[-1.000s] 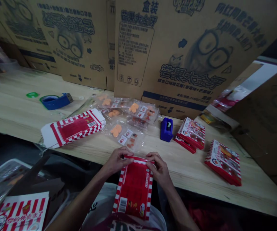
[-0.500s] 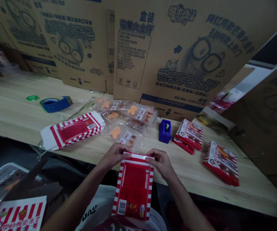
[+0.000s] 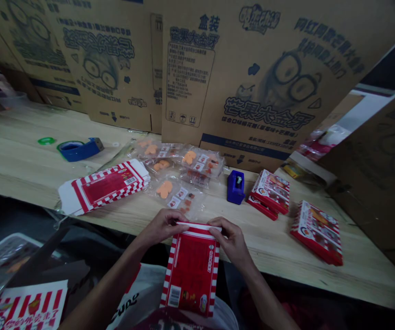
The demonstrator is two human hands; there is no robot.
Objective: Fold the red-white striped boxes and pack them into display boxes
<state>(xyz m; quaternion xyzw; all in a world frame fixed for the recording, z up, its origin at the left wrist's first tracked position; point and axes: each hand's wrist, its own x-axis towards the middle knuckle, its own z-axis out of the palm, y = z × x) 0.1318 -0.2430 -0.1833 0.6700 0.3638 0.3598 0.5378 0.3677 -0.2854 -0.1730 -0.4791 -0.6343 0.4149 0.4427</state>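
I hold a red and white striped carton upright over my lap, at the wooden table's front edge. My left hand pinches its top left corner and my right hand pinches the top right corner, both on the white top flap. Just beyond my hands lie clear plastic packets of orange sweets. A stack of flat striped cartons lies to the left of them.
A small blue tape dispenser stands right of the packets. Two finished red boxes are stacked beside it and another lies farther right. A blue tape holder sits at the left. Large printed cardboard boxes wall the back.
The white top flap of the carton has come up under my fingers and my hands have shifted slightly along its top edge. Nothing else has moved.
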